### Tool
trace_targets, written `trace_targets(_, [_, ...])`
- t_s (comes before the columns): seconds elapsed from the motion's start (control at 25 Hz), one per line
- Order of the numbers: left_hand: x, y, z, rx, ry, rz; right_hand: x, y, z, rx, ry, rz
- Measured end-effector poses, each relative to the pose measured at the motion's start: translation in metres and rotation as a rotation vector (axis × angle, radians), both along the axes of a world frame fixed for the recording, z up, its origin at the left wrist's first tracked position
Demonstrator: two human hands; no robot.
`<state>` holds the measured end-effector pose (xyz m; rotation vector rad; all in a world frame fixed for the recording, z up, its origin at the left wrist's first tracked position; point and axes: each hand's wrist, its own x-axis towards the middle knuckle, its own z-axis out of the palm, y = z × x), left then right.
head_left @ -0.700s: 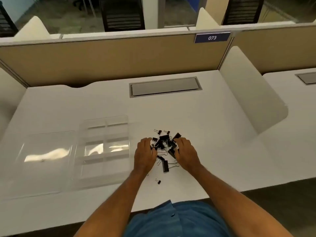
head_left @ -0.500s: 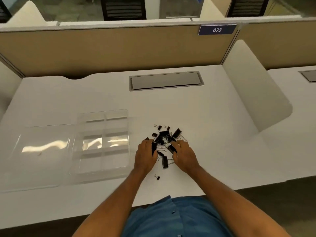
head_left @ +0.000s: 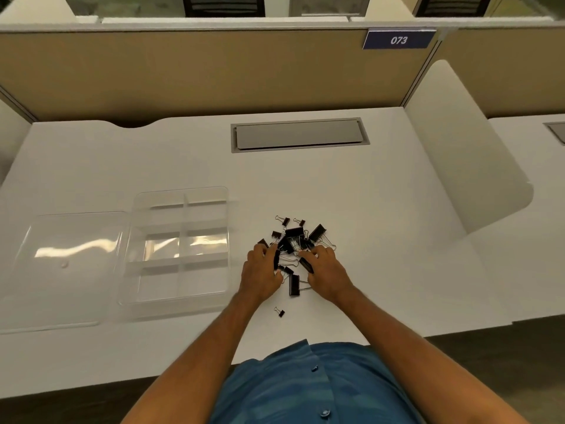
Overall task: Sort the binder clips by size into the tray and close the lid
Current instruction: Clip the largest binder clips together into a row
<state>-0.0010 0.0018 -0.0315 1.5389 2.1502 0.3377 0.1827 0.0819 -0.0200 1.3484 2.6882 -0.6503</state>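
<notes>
A pile of black binder clips of mixed sizes lies on the white desk, right of the clear tray. The tray has several empty compartments, and its clear lid lies open flat to the left. My left hand is at the pile's near left edge, fingers curled on a black clip. At the near right edge, my right hand pinches another clip. A large clip lies between my hands. One small clip sits alone nearer to me.
A grey cable hatch is set into the desk behind the pile. A tan partition runs along the back, and a white divider panel stands at the right. The desk's front edge is just before my body.
Both hands have drawn back a little from the middle of the pile toward me, each with a clip at its fingers. The pile has loosened and spread slightly.
</notes>
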Motion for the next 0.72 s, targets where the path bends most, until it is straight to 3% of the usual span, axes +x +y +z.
trace_targets(0.36, [-0.002,0.0,0.0,0.005,0.078,-0.031,0.01,0.025,0.005,-0.047,-0.066,0.113])
trace_targets(0.56, [-0.001,0.0,0.001,0.054,0.107,0.034,0.023,0.025,0.008,-0.098,0.24,-0.024])
trace_targets(0.72, [-0.002,0.001,-0.001,0.107,0.018,0.043,0.024,0.025,0.015,-0.248,0.478,-0.177])
